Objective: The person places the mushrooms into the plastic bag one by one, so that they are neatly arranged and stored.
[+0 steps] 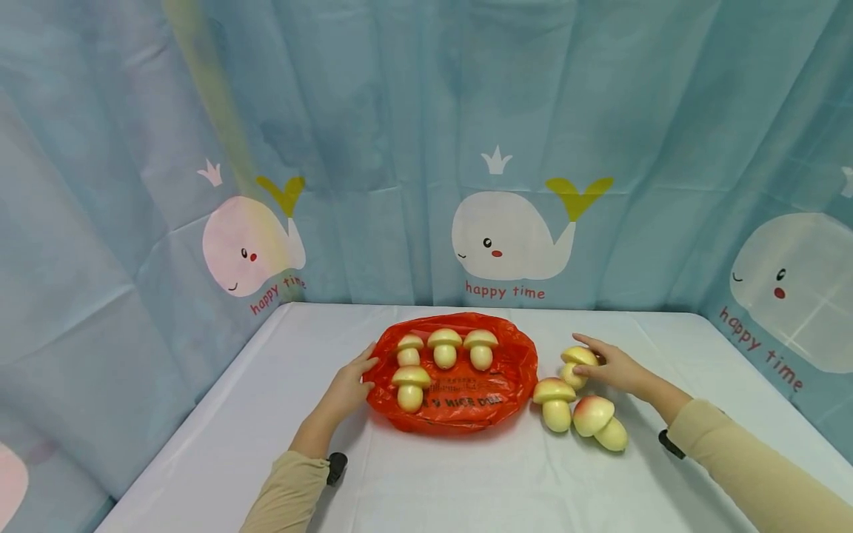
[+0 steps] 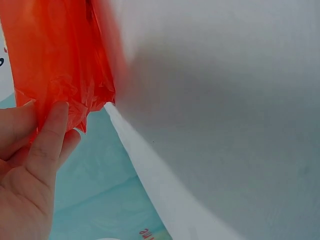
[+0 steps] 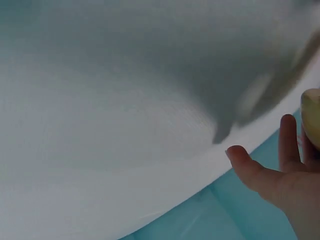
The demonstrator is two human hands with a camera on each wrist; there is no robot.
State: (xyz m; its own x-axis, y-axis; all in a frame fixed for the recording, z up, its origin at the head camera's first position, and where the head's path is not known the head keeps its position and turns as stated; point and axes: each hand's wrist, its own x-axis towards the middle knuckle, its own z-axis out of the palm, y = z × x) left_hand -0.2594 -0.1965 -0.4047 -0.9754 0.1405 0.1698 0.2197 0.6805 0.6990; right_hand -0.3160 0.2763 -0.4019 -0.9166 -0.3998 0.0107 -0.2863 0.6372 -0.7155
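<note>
At the left side of the red plastic bag (image 1: 466, 423), my left hand (image 1: 346, 389) pinches its edge; in the left wrist view the fingers (image 2: 47, 145) lie against the crumpled plastic. Several pale mushrooms with yellow-green caps lie on the bag, one of them a front mushroom (image 1: 410, 392). To the right, my right hand (image 1: 620, 370) holds a mushroom (image 1: 578, 357) with its thumb on the near side and a finger reaching past the cap. Only part of this mushroom (image 3: 312, 117) enters the right wrist view. The palm hides its right side.
Two more mushrooms are on the white table (image 1: 466, 488) in front of my right hand: a yellow-capped mushroom (image 1: 555, 406) and a red-tinged mushroom (image 1: 600, 423) tipped on its side. Behind the table hangs a blue curtain (image 1: 400, 148) with whale prints.
</note>
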